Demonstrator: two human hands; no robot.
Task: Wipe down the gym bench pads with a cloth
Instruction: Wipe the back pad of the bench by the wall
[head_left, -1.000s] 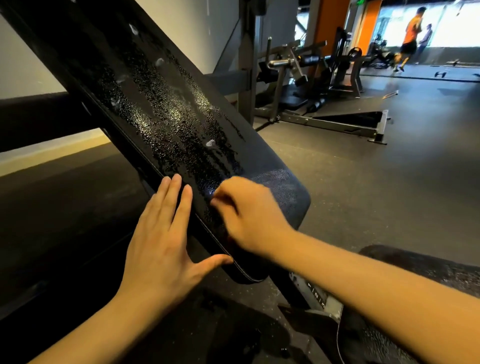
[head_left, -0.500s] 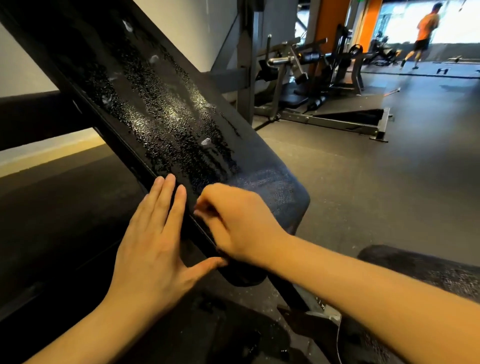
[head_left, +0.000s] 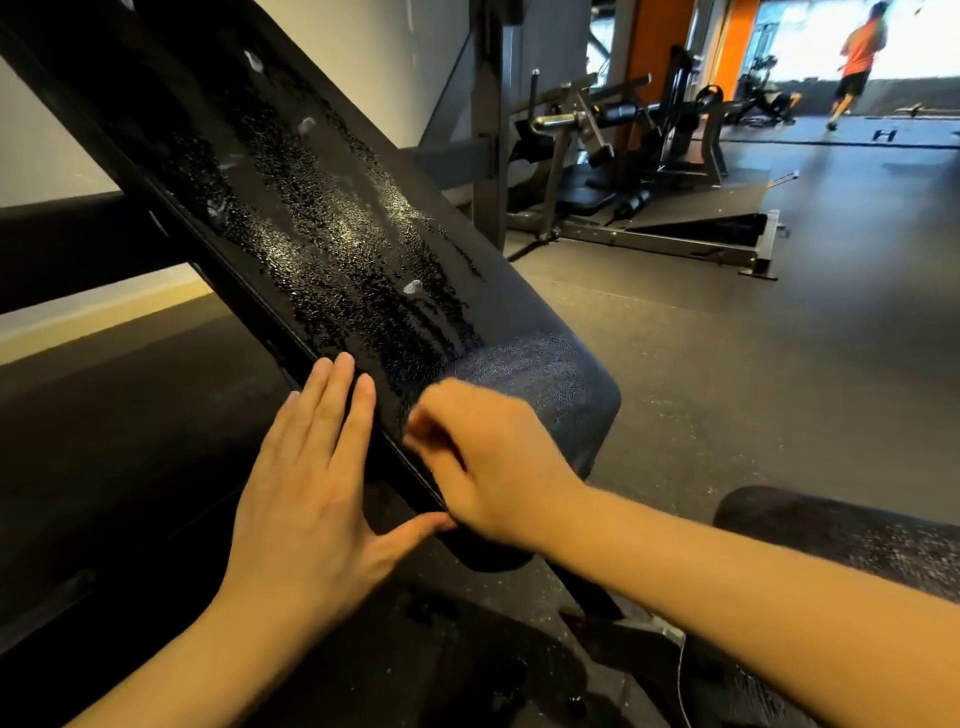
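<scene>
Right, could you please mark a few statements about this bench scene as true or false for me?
1. The backrest pad is beaded with droplets of liquid. True.
2. The left hand lies flat, its fingers straight, against the pad's side edge. True.
3. The right hand is raised well clear of the pad. False: it is at the pad's lower end with its fingers curled, and it is blurred.
4. A white cloth is spread over the seat pad. False: the seat pad is bare and speckled, and no cloth is visible.
5. A person in an orange shirt is far off in the background. True.
</scene>
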